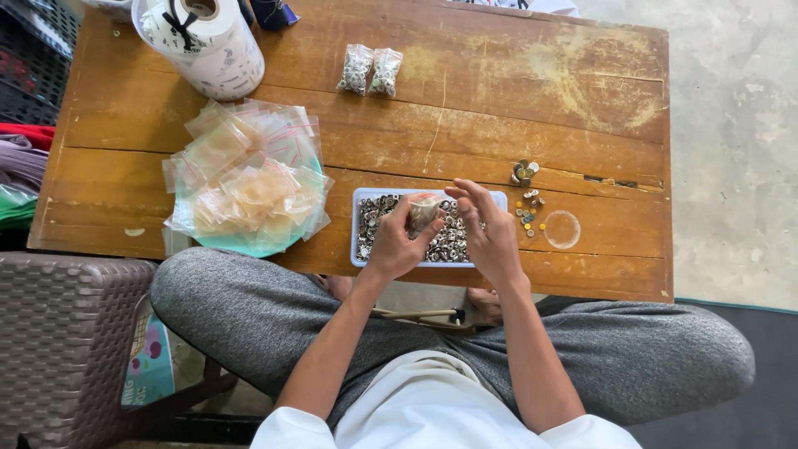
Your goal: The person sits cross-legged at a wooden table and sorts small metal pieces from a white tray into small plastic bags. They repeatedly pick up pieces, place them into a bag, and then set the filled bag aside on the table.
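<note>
My left hand [397,243] holds a small clear plastic bag [424,211] over a pale blue tray [359,199] full of small metal snap buttons. My right hand [489,226] hovers beside the bag, fingers curled at its mouth, pinching something too small to make out. Both hands sit above the tray near the front edge of the low wooden table [465,91]. Two filled little bags of buttons [370,71] lie at the back of the table.
A heap of empty zip bags [248,179] covers a teal plate at the left. A white tape roll [209,37] stands at the back left. Loose coloured buttons [527,199] and a clear lid [563,229] lie to the tray's right. A brown woven stool [58,341] is at lower left.
</note>
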